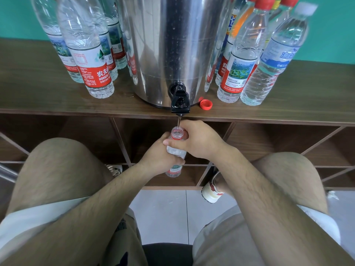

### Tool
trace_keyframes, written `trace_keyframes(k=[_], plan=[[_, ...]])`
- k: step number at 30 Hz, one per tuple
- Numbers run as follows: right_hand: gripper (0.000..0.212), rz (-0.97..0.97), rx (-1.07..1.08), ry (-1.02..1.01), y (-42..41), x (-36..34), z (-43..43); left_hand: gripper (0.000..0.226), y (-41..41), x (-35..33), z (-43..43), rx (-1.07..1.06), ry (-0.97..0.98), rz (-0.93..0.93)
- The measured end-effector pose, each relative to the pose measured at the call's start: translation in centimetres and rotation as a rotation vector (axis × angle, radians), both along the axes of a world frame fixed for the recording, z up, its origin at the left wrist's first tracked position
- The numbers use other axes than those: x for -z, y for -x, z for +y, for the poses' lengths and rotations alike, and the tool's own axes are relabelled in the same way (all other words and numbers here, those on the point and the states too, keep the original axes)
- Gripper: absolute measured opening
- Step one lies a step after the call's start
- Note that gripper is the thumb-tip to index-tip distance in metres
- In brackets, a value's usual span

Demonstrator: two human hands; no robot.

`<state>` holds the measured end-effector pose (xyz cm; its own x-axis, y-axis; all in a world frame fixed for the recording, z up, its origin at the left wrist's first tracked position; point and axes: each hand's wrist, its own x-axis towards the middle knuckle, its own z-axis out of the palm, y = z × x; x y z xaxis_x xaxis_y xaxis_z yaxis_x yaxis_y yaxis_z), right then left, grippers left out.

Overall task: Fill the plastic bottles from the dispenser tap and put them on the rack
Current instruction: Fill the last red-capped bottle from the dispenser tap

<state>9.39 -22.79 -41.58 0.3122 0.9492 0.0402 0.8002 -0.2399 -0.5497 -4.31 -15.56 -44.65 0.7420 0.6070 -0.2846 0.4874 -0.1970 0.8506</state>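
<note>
A steel dispenser (169, 47) stands on the wooden rack top (48, 100), its black tap (180, 101) hanging over the front edge. A thin stream of water falls from the tap into the open neck of a clear plastic bottle (177, 134) held upright below it. My left hand (160, 153) grips the bottle's body from the left. My right hand (197, 140) wraps the bottle's shoulder just under the neck. The bottle's red-labelled lower part (173, 170) shows beneath my hands.
Several capless bottles (90, 54) stand left of the dispenser and several capped ones (247, 54) on its right. A loose red cap (206, 104) lies beside the tap. Diagonal wooden rack compartments (269, 143) open below the top. My knees flank the bottle.
</note>
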Motion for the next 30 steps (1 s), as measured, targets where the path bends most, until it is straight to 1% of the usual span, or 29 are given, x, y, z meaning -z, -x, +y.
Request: trace_keyframes(k=[11, 20, 25, 30], plan=[[0.051, -0.003, 0.001, 0.014, 0.01, -0.04, 0.00, 0.083, 0.08, 0.03, 0.02, 0.005, 0.011, -0.008], [0.045, -0.005, -0.004, 0.015, 0.00, 0.06, 0.03, 0.082, 0.04, -0.02, -0.06, 0.012, -0.007, -0.004], [0.044, 0.023, 0.013, -0.011, -0.01, 0.38, 0.18, 0.077, 0.00, -0.11, -0.07, 0.021, -0.060, -0.002], [0.043, 0.070, 0.041, -0.067, 0.01, 0.62, 0.13, 0.072, -0.09, -0.04, -0.12, 0.020, -0.050, -0.039]])
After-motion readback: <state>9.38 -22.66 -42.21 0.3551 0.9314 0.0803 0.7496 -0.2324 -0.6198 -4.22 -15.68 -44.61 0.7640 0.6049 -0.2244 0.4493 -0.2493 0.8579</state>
